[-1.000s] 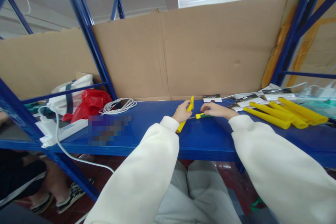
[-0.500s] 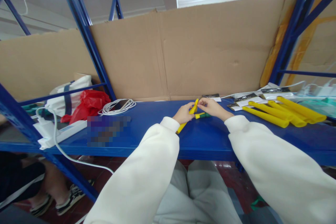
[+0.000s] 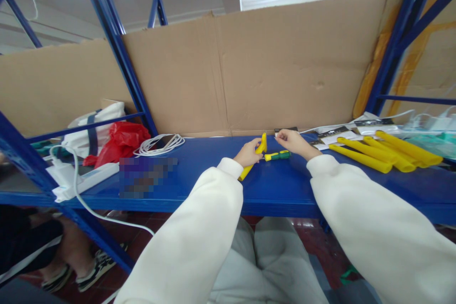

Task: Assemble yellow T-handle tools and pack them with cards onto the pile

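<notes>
My left hand (image 3: 249, 153) is closed around a yellow plastic piece (image 3: 264, 143) whose upper end sticks up above the fingers; its lower end shows below the hand, by the sleeve. My right hand (image 3: 291, 141) hovers to the right, apart from that piece, with thumb and fingertips pinched together. Whatever the pinch holds, if anything, is too small to make out. Between and just below the hands, a tool with a green and yellow handle (image 3: 278, 155), like a screwdriver, lies on the blue table (image 3: 213, 175).
Several yellow tubes (image 3: 366, 157) lie at right, in front of white packets with black labels (image 3: 335, 134). At left are a coiled white cable (image 3: 160, 145), a red plastic bag (image 3: 123, 140) and a white power strip (image 3: 92, 178). Cardboard (image 3: 267, 71) stands behind; a person's legs (image 3: 73, 247) show lower left.
My right hand has drawn away to the right from the yellow piece, uncovering the green and yellow handle. My left hand keeps hold, and the piece's upper end has shifted slightly left.
</notes>
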Action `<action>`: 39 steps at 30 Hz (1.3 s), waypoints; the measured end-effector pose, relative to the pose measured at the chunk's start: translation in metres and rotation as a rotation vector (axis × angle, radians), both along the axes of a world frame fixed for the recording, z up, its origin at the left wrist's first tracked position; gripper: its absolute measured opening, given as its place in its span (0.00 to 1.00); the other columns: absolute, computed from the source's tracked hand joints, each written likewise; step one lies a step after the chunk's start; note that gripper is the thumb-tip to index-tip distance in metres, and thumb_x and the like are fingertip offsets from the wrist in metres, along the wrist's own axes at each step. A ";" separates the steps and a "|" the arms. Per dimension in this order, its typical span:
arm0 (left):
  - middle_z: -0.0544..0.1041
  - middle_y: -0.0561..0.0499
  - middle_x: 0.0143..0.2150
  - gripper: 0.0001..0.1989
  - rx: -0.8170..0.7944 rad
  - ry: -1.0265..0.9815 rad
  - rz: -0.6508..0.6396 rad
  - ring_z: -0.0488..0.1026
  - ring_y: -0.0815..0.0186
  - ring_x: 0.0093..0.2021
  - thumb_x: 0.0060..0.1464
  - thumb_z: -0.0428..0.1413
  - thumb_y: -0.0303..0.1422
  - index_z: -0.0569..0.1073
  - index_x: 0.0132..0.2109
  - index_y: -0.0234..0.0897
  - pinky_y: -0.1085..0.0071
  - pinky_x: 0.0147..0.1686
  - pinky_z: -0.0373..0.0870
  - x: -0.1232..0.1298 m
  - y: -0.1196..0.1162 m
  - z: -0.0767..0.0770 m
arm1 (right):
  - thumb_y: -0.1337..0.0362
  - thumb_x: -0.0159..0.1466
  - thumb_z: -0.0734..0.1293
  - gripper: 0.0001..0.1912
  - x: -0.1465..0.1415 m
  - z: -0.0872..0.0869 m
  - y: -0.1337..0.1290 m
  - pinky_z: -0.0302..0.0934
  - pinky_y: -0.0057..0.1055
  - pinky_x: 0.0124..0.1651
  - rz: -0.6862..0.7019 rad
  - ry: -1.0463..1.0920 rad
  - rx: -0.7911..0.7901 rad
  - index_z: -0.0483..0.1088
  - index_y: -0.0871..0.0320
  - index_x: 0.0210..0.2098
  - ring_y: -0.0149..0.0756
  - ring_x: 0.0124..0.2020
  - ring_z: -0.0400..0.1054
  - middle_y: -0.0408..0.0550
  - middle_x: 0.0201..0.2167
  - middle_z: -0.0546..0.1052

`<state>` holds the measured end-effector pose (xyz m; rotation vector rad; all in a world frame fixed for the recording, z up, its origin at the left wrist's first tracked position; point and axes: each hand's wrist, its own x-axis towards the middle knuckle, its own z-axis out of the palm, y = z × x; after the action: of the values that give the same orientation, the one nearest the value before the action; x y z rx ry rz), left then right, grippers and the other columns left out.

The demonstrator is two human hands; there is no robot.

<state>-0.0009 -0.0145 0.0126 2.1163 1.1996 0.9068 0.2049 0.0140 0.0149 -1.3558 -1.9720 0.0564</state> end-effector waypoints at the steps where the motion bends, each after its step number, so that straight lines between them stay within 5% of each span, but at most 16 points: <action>1: 0.74 0.39 0.57 0.31 -0.005 0.001 0.004 0.67 0.82 0.18 0.48 0.57 0.18 0.67 0.60 0.33 0.82 0.20 0.68 0.000 0.000 0.000 | 0.66 0.61 0.61 0.09 0.008 0.000 0.002 0.63 0.29 0.39 -0.088 -0.032 -0.003 0.73 0.61 0.33 0.36 0.32 0.72 0.52 0.31 0.79; 5: 0.73 0.39 0.58 0.31 -0.013 0.011 0.008 0.67 0.82 0.18 0.48 0.57 0.18 0.67 0.61 0.33 0.82 0.21 0.69 0.000 0.000 0.000 | 0.68 0.61 0.62 0.10 0.043 -0.002 0.008 0.64 0.31 0.41 -0.390 -0.247 -0.131 0.76 0.62 0.37 0.42 0.38 0.75 0.58 0.35 0.80; 9: 0.74 0.41 0.57 0.32 -0.010 0.014 0.010 0.68 0.81 0.19 0.47 0.58 0.18 0.67 0.60 0.34 0.81 0.22 0.70 0.000 0.001 0.000 | 0.70 0.60 0.63 0.11 0.056 -0.008 0.008 0.66 0.34 0.42 -0.492 -0.381 -0.255 0.77 0.61 0.38 0.47 0.42 0.76 0.62 0.37 0.80; 27: 0.75 0.40 0.56 0.32 0.016 0.045 0.006 0.70 0.79 0.21 0.47 0.58 0.19 0.67 0.61 0.34 0.80 0.24 0.71 -0.001 0.002 0.001 | 0.68 0.63 0.64 0.10 0.051 -0.009 0.033 0.64 0.33 0.42 -0.468 -0.415 -0.252 0.78 0.58 0.39 0.44 0.43 0.75 0.57 0.38 0.80; 36: 0.73 0.38 0.58 0.31 0.040 0.112 0.021 0.77 0.71 0.31 0.49 0.58 0.19 0.67 0.62 0.32 0.74 0.36 0.75 0.000 -0.002 0.005 | 0.67 0.66 0.62 0.13 0.047 -0.007 0.035 0.65 0.37 0.46 -0.498 -0.426 -0.302 0.77 0.61 0.43 0.49 0.49 0.73 0.64 0.45 0.79; 39: 0.73 0.38 0.58 0.31 0.016 0.108 0.022 0.74 0.75 0.25 0.50 0.57 0.19 0.66 0.62 0.33 0.74 0.32 0.75 0.000 -0.004 0.006 | 0.66 0.66 0.61 0.13 0.044 -0.005 0.031 0.64 0.41 0.48 -0.512 -0.441 -0.319 0.76 0.63 0.44 0.52 0.51 0.73 0.67 0.46 0.78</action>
<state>-0.0005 -0.0190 0.0187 2.1930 1.2758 0.8237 0.2484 0.0454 0.0097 -2.2025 -1.9445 -0.1929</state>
